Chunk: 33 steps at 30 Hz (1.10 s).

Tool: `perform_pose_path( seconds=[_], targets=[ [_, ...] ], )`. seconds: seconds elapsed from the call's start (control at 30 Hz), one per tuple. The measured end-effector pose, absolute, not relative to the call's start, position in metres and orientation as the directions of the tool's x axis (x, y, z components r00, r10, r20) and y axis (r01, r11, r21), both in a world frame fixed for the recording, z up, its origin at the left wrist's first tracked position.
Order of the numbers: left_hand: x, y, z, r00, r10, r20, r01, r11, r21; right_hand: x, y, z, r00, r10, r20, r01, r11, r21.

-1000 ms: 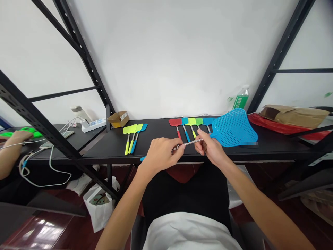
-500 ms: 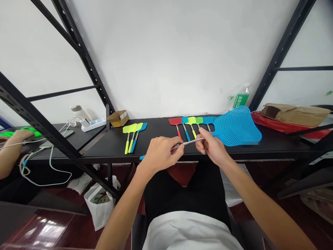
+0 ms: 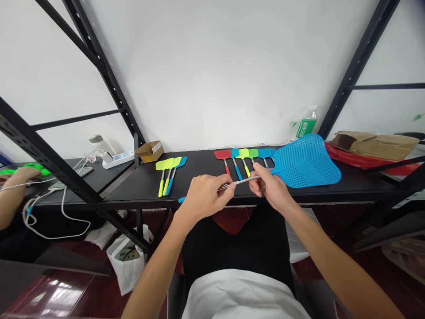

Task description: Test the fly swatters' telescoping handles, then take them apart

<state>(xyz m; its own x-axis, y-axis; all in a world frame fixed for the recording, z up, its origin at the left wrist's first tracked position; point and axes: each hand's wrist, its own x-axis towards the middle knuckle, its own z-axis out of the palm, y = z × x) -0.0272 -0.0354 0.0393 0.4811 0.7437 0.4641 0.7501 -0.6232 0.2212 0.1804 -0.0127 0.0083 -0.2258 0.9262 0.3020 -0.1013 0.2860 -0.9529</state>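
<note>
Both hands grip one blue swatter above the surface's front edge.
The left hand (image 3: 207, 194) is closed around the metal rod, the blue grip end poking out on its far side; the right hand (image 3: 270, 186) pinches the rod near the head, thumb on top. The swatter (image 3: 305, 164) tilts slightly up to the right, its perforated head over the right part of the surface (image 3: 195, 170). Behind the hands lies a row of smaller swatters (image 3: 244, 153), red, blue, yellow-green, green and blue. A group of three (image 3: 169, 163), two yellow-green and one blue, lies to the left, near an open box (image 3: 150, 152). A bottle (image 3: 307, 122) stands by the wall.
</note>
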Motion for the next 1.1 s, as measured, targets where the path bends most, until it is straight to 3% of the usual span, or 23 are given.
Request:
perform_pose_path(
  seconds=[1.1],
  targets=[
    [-0.0245, -0.0349, 0.0374, 0.493, 0.735, 0.466, 0.725, -0.643, 0.247, 0.1747, -0.0153, 0.0029, -0.267, 0.910, 0.317, -0.010, 0.326, -0.945]
  ],
)
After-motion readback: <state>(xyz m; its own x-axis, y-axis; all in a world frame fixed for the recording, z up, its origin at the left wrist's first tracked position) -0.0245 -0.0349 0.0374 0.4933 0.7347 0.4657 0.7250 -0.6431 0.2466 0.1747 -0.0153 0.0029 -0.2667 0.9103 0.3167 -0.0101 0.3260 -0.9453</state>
